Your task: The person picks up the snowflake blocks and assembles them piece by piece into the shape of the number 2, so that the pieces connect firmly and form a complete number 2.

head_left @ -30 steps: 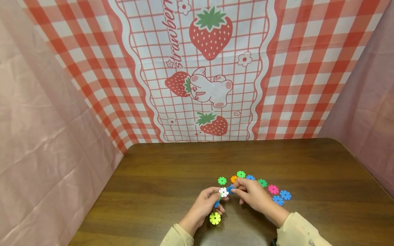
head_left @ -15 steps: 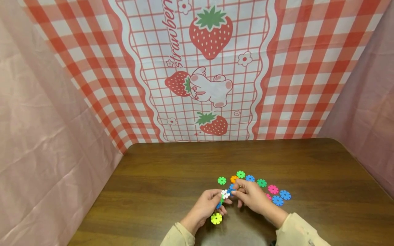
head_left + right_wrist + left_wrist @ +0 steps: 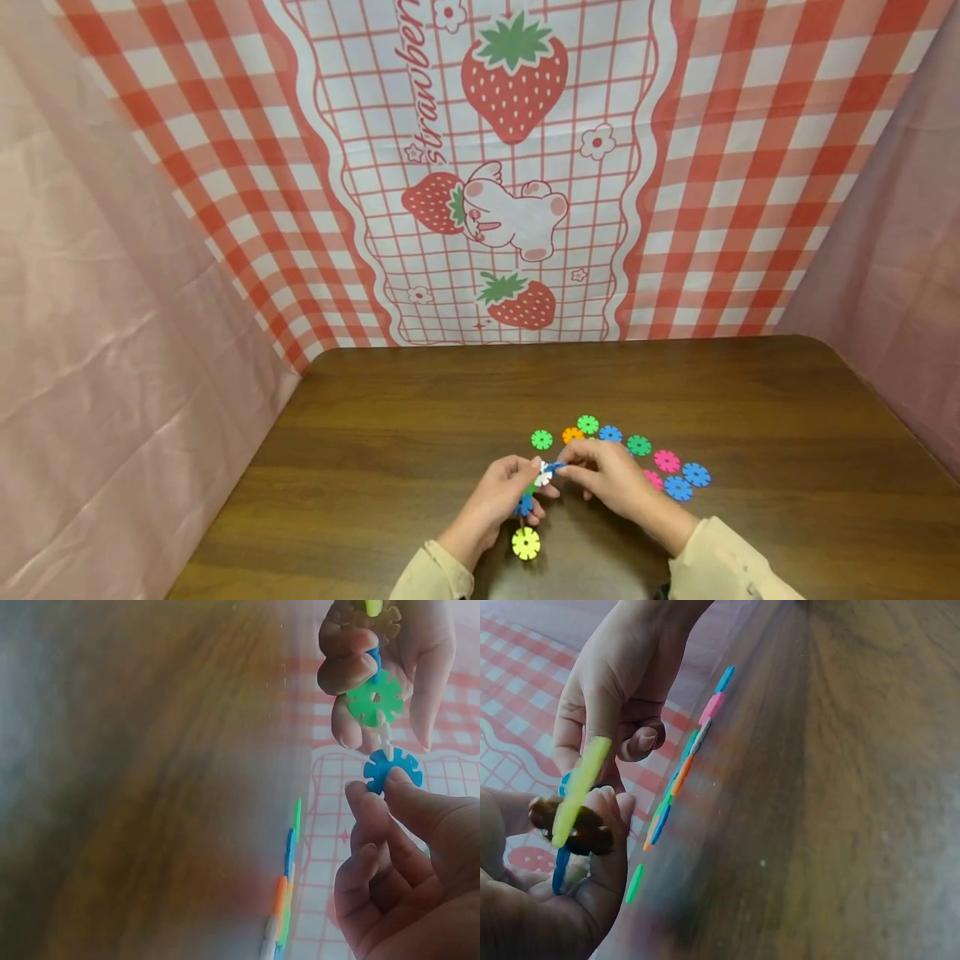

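Note:
My left hand (image 3: 495, 498) holds a chain of notched plastic snowflake discs, fingers curled about its middle. The chain hangs from a white disc (image 3: 384, 733) through a green disc (image 3: 362, 703), a blue disc (image 3: 561, 871) and a brown disc (image 3: 594, 834) to a yellow disc (image 3: 526, 543) at the lower end. Between thumb and fingertips, my right hand (image 3: 621, 485) pinches another blue disc (image 3: 405, 760) against the white one, at right angles to it. Whether their slots are fully joined I cannot tell.
Loose discs lie flat on the wooden table (image 3: 390, 433) beyond the hands: a green disc (image 3: 542, 439), an orange disc (image 3: 573, 436), a pink disc (image 3: 667, 461), a blue disc (image 3: 697, 474) and several others. Behind the table hangs a strawberry-print cloth (image 3: 525, 208).
The pinched blue disc has turned edge-on in the head view and meets the white disc. The chain has tilted in my left hand, its yellow end slightly lower. The loose discs stay put.

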`<state>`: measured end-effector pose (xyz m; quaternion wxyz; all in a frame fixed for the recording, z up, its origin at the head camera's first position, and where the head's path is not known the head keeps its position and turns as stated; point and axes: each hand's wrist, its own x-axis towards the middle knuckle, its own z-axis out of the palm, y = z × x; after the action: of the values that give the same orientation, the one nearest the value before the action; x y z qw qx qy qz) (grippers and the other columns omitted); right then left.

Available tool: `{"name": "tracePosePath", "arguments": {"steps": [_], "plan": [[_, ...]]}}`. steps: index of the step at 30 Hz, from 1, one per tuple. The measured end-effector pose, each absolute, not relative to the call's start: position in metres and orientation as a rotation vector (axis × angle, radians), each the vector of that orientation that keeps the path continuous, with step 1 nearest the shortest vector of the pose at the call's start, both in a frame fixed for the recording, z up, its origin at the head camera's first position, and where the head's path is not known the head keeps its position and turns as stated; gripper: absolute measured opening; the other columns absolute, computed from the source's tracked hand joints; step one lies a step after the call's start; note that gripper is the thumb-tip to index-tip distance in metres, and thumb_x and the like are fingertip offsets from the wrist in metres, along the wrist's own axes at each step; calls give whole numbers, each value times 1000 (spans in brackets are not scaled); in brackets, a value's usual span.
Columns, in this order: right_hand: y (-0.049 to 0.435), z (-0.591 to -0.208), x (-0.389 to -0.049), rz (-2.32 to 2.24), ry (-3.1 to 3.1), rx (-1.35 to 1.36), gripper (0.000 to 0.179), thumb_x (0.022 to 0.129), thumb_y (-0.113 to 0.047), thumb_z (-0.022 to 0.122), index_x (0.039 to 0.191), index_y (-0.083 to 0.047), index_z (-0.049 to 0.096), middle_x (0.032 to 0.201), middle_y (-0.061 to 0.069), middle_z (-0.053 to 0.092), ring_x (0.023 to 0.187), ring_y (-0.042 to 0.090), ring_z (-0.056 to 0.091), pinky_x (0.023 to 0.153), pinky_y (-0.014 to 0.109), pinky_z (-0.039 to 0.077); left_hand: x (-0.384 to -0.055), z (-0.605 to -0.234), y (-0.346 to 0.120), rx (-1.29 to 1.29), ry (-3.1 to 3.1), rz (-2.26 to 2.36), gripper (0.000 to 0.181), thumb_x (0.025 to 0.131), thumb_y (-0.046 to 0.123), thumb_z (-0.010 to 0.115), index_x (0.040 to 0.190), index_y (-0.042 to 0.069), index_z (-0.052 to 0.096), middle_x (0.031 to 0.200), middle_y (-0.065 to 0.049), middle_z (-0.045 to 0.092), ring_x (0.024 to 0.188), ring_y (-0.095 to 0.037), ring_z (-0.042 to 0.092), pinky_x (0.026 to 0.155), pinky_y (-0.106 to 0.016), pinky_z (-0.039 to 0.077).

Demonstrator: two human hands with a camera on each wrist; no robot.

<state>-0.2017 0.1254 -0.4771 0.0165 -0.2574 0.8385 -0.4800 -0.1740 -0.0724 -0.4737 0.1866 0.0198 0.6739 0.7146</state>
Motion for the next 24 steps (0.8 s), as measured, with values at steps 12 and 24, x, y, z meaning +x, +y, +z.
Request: {"name": "tracePosePath", "arguments": {"steps": [12, 24], "plan": [[128, -464, -212, -1321, 2610, -931, 8, 89, -22, 72, 94, -16, 73, 87, -5, 69, 50, 3, 50, 46, 26, 49, -175, -480, -75, 54, 1857, 1999, 23, 101, 20, 55, 96, -3, 56, 77, -13, 68, 54, -12, 62, 48, -21, 52], [122, -469, -243, -994, 2875, -881, 13, 88, -21, 74, 98, -13, 73, 90, -7, 67, 84, 12, 63, 74, 33, 53, -172, -481, -79, 54, 1859, 2001, 20, 102, 19, 53, 94, 1, 53, 76, -12, 67, 52, -10, 60, 48, -20, 52]]}}
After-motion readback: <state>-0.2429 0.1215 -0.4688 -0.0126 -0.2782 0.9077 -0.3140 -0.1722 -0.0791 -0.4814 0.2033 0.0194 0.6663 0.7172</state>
